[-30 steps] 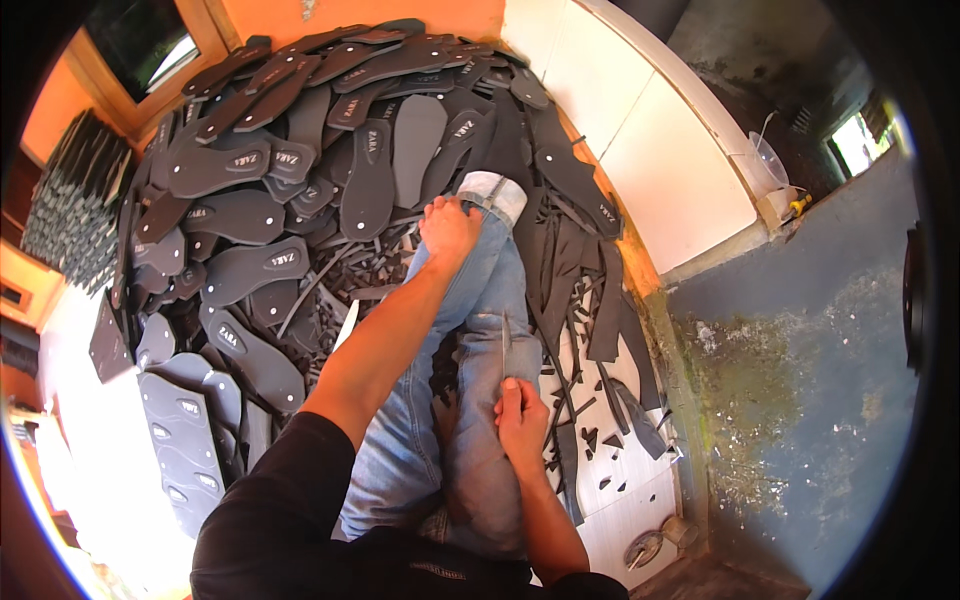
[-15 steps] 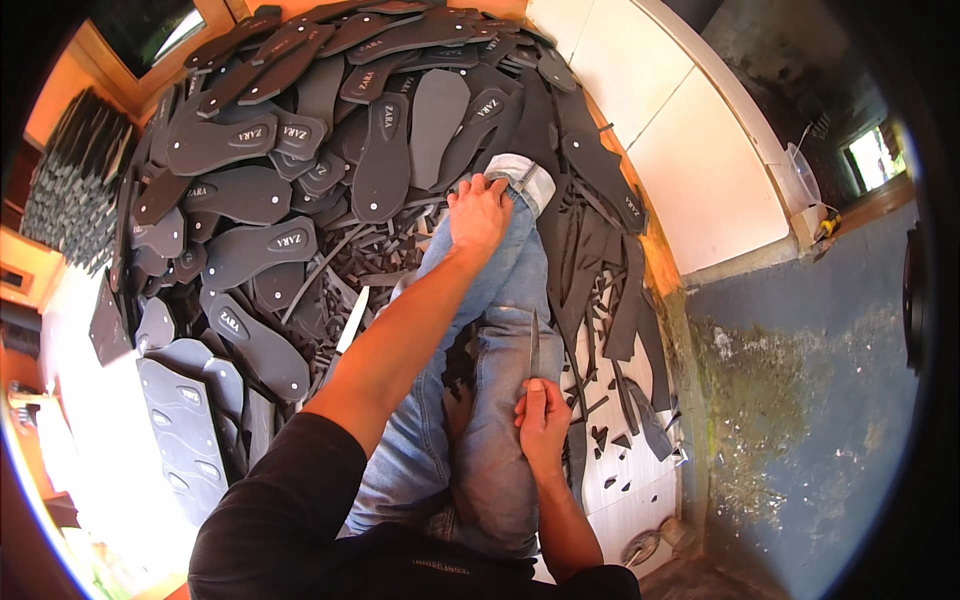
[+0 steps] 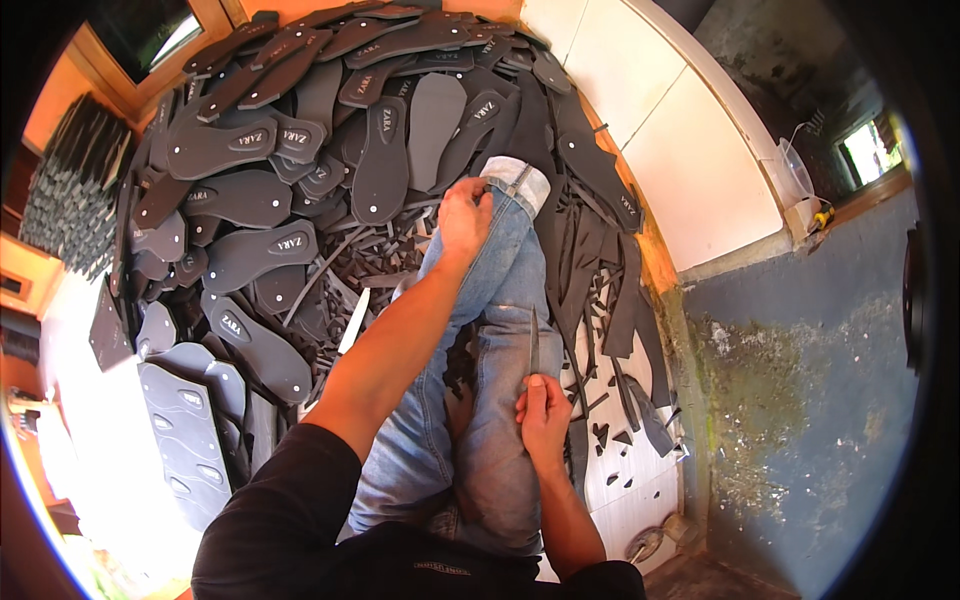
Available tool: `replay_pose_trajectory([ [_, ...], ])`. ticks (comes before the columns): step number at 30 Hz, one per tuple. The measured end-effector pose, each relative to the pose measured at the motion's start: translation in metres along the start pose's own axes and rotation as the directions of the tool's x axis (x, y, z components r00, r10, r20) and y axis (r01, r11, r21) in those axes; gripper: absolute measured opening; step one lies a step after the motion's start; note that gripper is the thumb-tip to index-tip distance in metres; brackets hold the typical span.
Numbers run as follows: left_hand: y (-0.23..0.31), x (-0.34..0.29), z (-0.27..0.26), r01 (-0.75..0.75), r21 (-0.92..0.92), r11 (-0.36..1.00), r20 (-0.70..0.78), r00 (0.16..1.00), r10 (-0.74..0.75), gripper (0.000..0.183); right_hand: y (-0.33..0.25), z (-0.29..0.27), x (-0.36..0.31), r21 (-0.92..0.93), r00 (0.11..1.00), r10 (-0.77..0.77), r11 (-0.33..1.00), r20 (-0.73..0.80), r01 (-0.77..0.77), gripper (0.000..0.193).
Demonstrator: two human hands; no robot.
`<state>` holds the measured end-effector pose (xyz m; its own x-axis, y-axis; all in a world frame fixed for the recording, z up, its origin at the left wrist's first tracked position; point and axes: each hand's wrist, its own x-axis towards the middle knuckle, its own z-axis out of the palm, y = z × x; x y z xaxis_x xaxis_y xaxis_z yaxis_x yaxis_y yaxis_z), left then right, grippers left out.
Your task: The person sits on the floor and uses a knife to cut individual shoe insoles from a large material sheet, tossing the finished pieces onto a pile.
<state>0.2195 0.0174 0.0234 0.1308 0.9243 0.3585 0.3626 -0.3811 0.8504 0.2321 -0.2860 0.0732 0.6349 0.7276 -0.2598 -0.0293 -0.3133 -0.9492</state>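
My left hand [image 3: 466,220] is at the shin of my crossed leg, just below the rolled cuff [image 3: 523,180] of my blue jeans [image 3: 500,240]. Its fingers are bent loosely and nothing shows in them. Closed around the handle of a knife [image 3: 535,345], my right hand [image 3: 545,412] rests by my right thigh. The narrow blade points away from me, and the fingers mostly hide the handle. Ahead and to the left lies a large heap of dark grey foam sandal soles [image 3: 380,165]. Small dark foam offcuts [image 3: 385,250] lie between the heap and my legs.
A second light-coloured blade [image 3: 354,320] lies left of my legs. Uncut moulded sole sheets [image 3: 185,430] stand at the near left, with a stack of dark pieces [image 3: 80,190] farther back. Long scrap strips [image 3: 625,300] cover the right-hand floor beside a stained blue wall [image 3: 800,380].
My left hand has shifted slightly left and back along the jeans, its fingers drawn in from the cuff. My right hand and the knife stay nearly still.
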Motion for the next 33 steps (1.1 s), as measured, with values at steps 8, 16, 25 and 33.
replay_pose_trajectory([
  [8, -0.032, 0.004, -0.025, 0.424, -0.172, 0.889, -0.37, 0.809, -0.457, 0.033, 0.003, -0.005, 0.001, 0.009, 1.0, -0.002, 1.0, -0.009, 0.002, 0.028],
  [16, -0.02, 0.002, -0.03, 0.427, 0.169, 0.888, 0.005, 0.901, -0.435, 0.029, 0.011, -0.005, 0.003, 0.039, 1.0, 0.029, 0.999, -0.008, -0.028, 0.029],
  [25, 0.004, -0.027, -0.049, 0.334, 0.184, 0.924, 0.017, 0.939, -0.343, 0.023, 0.013, -0.001, 0.002, 0.041, 1.0, 0.007, 0.999, -0.011, -0.007, 0.03],
  [33, 0.024, -0.047, -0.122, 0.268, 0.402, 0.876, -0.064, 0.962, -0.265, 0.04, 0.011, 0.005, -0.002, -0.005, 0.996, -0.082, 0.997, 0.022, 0.082, 0.035],
])
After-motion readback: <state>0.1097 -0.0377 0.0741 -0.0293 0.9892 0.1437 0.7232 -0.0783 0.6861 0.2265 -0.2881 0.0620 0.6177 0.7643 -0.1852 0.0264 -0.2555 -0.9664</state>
